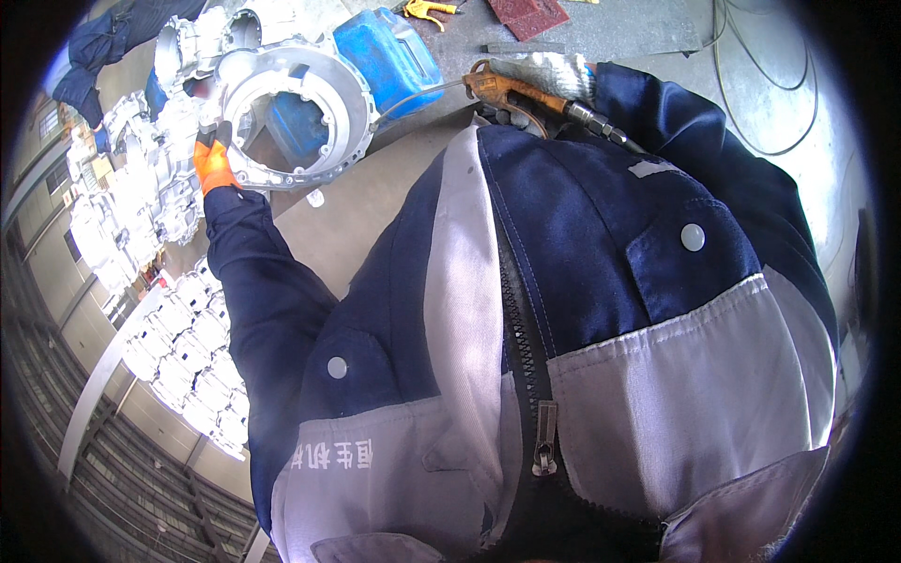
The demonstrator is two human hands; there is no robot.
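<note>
Right hand [549,79] had fingers wrapped around an orange air tool [511,91], its rod reaching the metal housing [351,89]. Left hand [215,161] met the housing's left rim; finger closure indeterminable. Blue jerrycan [387,52] stood behind; yellow blowgun [428,10] beyond.

Bright glare over castings [141,202], dark fisheye rim, fine detail seemingly lost

Grey, scuffed flat worktop [638,30] with loose pieces on it.
From where I stand, a yellow pistol-shaped air gun [427,10], a dark-red flat sheet [527,17] and a narrow dark bar [523,48] lie there, beside a boxy blue plastic container [387,58].
</note>
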